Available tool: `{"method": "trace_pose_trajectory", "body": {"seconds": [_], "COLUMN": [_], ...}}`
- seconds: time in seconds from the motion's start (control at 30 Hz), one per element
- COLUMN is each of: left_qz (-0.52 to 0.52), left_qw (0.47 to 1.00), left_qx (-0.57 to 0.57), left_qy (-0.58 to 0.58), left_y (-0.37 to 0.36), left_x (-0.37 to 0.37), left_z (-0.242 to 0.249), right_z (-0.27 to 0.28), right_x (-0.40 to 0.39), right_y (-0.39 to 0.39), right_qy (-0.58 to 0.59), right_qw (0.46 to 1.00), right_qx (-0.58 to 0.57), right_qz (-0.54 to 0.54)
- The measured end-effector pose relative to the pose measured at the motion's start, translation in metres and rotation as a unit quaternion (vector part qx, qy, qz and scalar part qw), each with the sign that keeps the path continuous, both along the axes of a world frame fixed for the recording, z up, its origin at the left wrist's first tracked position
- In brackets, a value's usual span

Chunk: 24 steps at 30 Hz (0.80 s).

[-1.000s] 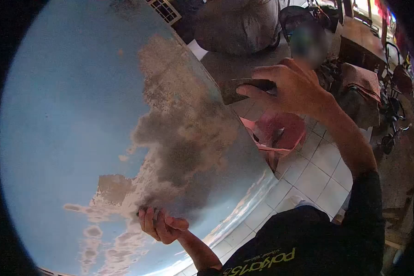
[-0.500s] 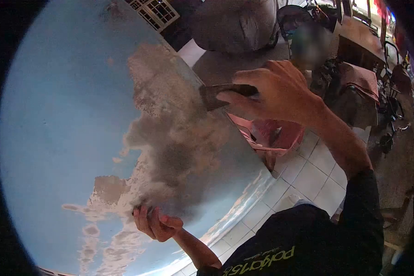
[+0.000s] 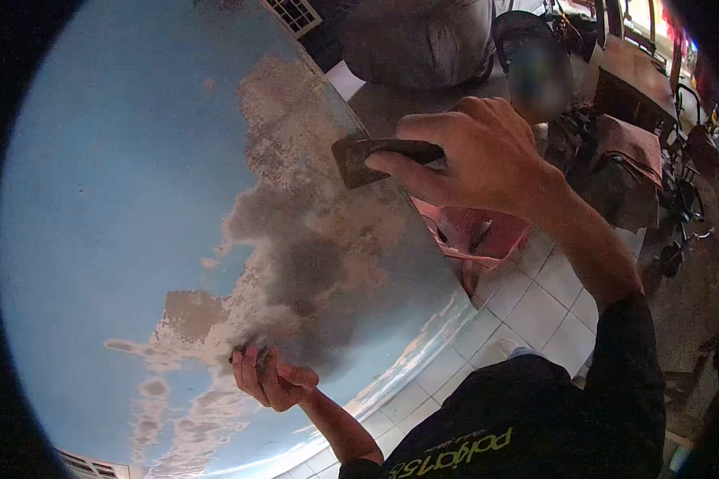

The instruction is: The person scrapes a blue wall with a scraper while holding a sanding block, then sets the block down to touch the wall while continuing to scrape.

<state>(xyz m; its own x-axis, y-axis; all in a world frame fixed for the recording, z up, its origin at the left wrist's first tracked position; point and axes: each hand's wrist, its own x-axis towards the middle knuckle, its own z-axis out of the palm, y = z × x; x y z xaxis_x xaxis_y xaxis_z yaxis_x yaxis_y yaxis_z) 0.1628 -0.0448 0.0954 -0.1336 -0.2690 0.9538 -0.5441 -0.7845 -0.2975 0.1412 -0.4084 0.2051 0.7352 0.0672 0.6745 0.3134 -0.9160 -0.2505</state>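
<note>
In my right hand (image 3: 487,156) is a flat, dark putty knife (image 3: 359,160), its broad blade right over the edge of a patchy blue wall (image 3: 120,184). Fingers curl around the handle with the thumb along the near side. Lower down, my left hand (image 3: 272,379) is closed, palm turned up, around a small dark grey lump (image 3: 262,361) mostly hidden by the fingers. Between the hands spreads a rough patch (image 3: 303,271) of bare plaster, darker grey in the middle, with flaking blue paint around it.
A pink basket (image 3: 495,233) stands on the white tiled floor (image 3: 539,307) beyond the wall's edge. Behind it are a dark covered seat (image 3: 415,44), a person with a blurred head (image 3: 539,80), and a wooden cabinet (image 3: 635,84). Vent grilles (image 3: 294,16) show along the wall.
My right hand and the putty knife have shifted slightly left and up, bringing the blade over the wall's edge. My left hand stays nearly in place. The view has tilted slightly.
</note>
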Motion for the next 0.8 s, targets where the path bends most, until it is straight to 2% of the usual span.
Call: {"method": "trace_pose_trajectory", "body": {"seconds": [0.07, 0.17, 0.2, 0.23, 0.27, 0.3, 0.37, 0.4, 0.47, 0.6, 0.67, 0.7, 0.77, 0.8], "left_qz": [0.012, 0.019, 0.008, -0.005, -0.004, -0.007, -0.008, -0.009, -0.006, 0.022, 0.024, 0.02, 0.013, 0.016], "left_qw": [1.0, 1.0, 1.0, 0.999, 0.999, 1.0, 1.0, 1.0, 1.0, 1.0, 1.0, 1.0, 1.0, 1.0], "left_qx": [-0.003, -0.008, -0.018, -0.029, -0.03, -0.025, -0.017, -0.015, -0.012, -0.001, 0.005, -0.002, -0.007, 0.002], "left_qy": [0.003, 0.014, 0.013, 0.012, 0.011, 0.005, -0.005, -0.001, 0.006, 0.003, 0.0, 0.007, 0.016, 0.012], "left_y": [0.003, 0.003, 0.002, 0.0, 0.0, 0.0, 0.0, 0.0, 0.0, -0.003, -0.002, -0.002, -0.002, -0.002], "left_x": [-0.001, -0.002, -0.001, 0.0, 0.0, 0.001, 0.002, 0.003, 0.001, 0.001, 0.001, 0.002, 0.001, 0.001], "left_z": [-0.002, -0.004, -0.004, -0.004, -0.004, -0.003, -0.001, -0.001, -0.001, -0.001, -0.003, -0.005, -0.006, -0.006], "right_z": [-0.006, -0.048, -0.06, -0.074, -0.094, -0.116, -0.162, -0.168, -0.176, -0.166, -0.168, -0.175, -0.197, -0.211], "right_x": [0.0, 0.01, 0.008, 0.006, 0.001, -0.005, -0.011, -0.019, -0.032, -0.035, -0.027, -0.026, -0.018, -0.019], "right_y": [-0.002, -0.019, -0.016, -0.013, -0.009, 0.0, 0.032, 0.041, 0.053, 0.068, 0.073, 0.076, 0.082, 0.087], "right_qy": [0.027, -0.013, 0.039, 0.089, 0.136, 0.181, 0.08, 0.079, 0.124, 0.133, -0.055, -0.053, -0.074, -0.074], "right_qw": [1.0, 0.999, 0.986, 0.947, 0.895, 0.825, 0.788, 0.787, 0.818, 0.801, 0.918, 0.917, 0.946, 0.946], "right_qx": [0.009, 0.036, 0.146, 0.252, 0.357, 0.456, 0.513, 0.514, 0.486, 0.528, 0.356, 0.359, 0.308, 0.311], "right_qz": [0.003, -0.026, 0.077, 0.177, 0.23, 0.281, 0.33, 0.333, 0.281, 0.247, 0.166, 0.163, 0.066, 0.064]}}
